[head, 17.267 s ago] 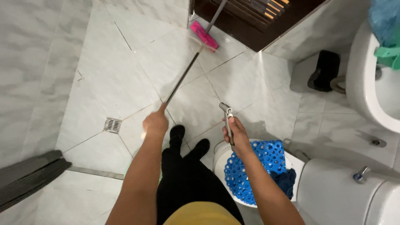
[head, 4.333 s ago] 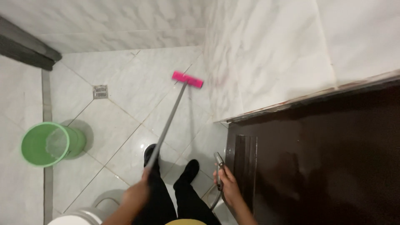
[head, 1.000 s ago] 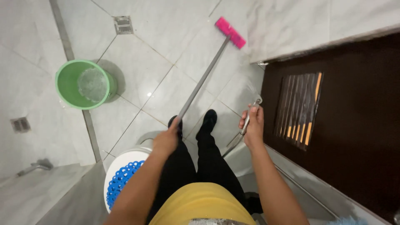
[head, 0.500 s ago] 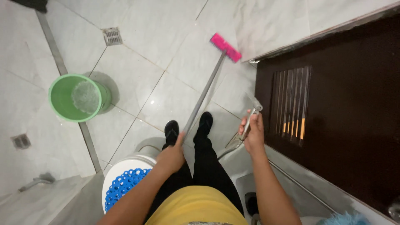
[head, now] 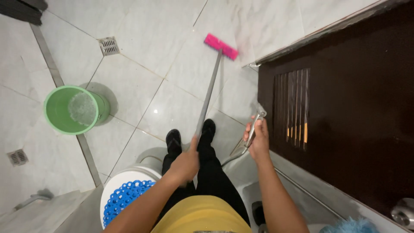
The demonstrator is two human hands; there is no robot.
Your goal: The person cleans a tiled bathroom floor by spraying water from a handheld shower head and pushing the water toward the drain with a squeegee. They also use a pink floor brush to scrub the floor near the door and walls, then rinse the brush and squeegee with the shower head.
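Observation:
My left hand grips the grey handle of a long floor brush. Its pink head rests on the white marble floor near the foot of the wall. My right hand holds a metal spray nozzle with a hose trailing down behind it, close to the dark brown door. My legs in black trousers and black socks stand between the two hands.
A green bucket with water stands at the left. A white tub with a blue perforated lid sits by my left leg. Two floor drains are set in the tiles. The door has a louvred vent.
The view has shifted slightly; the pink brush head has moved a little away from the wall and door corner. Both hands keep their holds.

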